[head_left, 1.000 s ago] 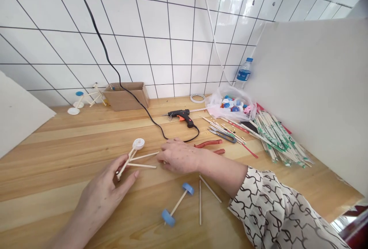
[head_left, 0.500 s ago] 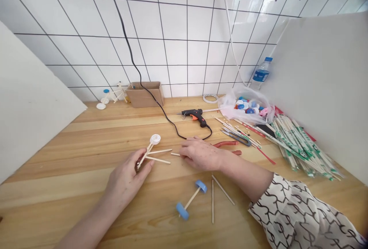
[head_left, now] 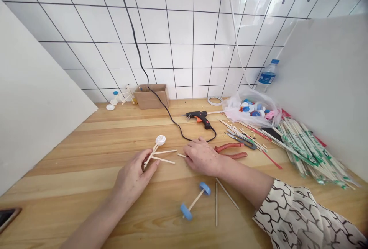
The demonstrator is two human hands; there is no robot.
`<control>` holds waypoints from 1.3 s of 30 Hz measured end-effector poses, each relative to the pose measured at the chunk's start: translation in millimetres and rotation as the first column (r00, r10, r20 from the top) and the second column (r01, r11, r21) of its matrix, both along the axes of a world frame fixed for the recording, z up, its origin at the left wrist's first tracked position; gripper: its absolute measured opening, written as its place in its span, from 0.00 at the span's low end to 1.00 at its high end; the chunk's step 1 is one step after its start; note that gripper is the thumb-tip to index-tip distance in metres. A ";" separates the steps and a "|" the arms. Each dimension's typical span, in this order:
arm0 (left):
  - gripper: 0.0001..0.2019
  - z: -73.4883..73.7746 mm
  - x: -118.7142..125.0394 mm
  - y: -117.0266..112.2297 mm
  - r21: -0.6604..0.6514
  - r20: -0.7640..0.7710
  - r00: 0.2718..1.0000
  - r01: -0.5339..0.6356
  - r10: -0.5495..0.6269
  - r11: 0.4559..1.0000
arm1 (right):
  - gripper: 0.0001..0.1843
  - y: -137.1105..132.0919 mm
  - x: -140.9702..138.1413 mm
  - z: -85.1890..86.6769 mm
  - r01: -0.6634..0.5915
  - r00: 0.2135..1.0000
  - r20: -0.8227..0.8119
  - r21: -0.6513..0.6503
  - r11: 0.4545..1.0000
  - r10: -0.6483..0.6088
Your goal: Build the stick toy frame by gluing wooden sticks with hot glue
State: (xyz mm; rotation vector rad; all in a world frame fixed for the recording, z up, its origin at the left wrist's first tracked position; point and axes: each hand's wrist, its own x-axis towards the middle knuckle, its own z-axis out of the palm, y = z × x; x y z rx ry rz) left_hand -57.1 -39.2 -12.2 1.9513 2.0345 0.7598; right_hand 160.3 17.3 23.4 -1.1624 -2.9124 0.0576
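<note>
My left hand (head_left: 138,168) is closed around a small frame of wooden sticks (head_left: 152,154) with a white bottle cap (head_left: 160,140) at its upper end. Two thin sticks (head_left: 164,160) stick out to the right beyond my fingers. My right hand (head_left: 201,156) rests low over the table, fingers curled down on a short wooden stick (head_left: 181,155) whose left end pokes out. Nearer to me lies an axle-like stick with a blue cap (head_left: 186,211) at each end. Beside it are two loose sticks (head_left: 216,205). Red-handled pliers (head_left: 231,150) lie partly behind my right wrist.
A black glue gun (head_left: 198,117) with its cord lies behind the hands. Further back are a cardboard box (head_left: 152,97), a tape roll (head_left: 215,100) and a bag of caps (head_left: 250,109). Scissors (head_left: 243,140) and wrapped chopsticks (head_left: 310,149) lie right; a phone (head_left: 8,218) lies left.
The view has swung slightly left, so everything sits further right and a phone shows at the left edge. Both hands keep nearly the same pose and hold.
</note>
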 end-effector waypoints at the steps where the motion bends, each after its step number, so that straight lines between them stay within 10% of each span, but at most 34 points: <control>1: 0.19 -1.5 -0.6 0.5 0.005 0.003 1.000 0.001 -0.001 1.000 | 0.11 -0.9 0.6 0.9 0.006 1.000 0.009 -0.002 1.000 -0.006; 19: 0.23 6.9 1.3 -2.8 -0.037 -0.076 0.996 -0.059 0.056 0.998 | 0.13 -10.4 26.1 8.6 0.231 0.970 0.084 -0.014 0.973 -0.229; 26: 0.29 17.9 0.1 -9.0 0.110 -0.221 0.974 -0.020 0.044 0.994 | 0.10 -6.6 55.7 35.7 0.384 0.922 -0.029 -0.046 0.922 -0.385; 31: 0.27 24.9 2.9 -15.6 0.380 -0.263 0.964 0.067 0.039 0.923 | 0.08 12.6 120.8 45.6 0.588 0.805 -0.073 -0.038 0.808 -0.589; 39: 0.16 39.9 29.0 -29.6 0.630 -0.182 0.980 0.177 -0.078 0.756 | 0.04 30.5 195.0 12.5 0.744 0.662 -0.003 -0.120 0.658 -0.749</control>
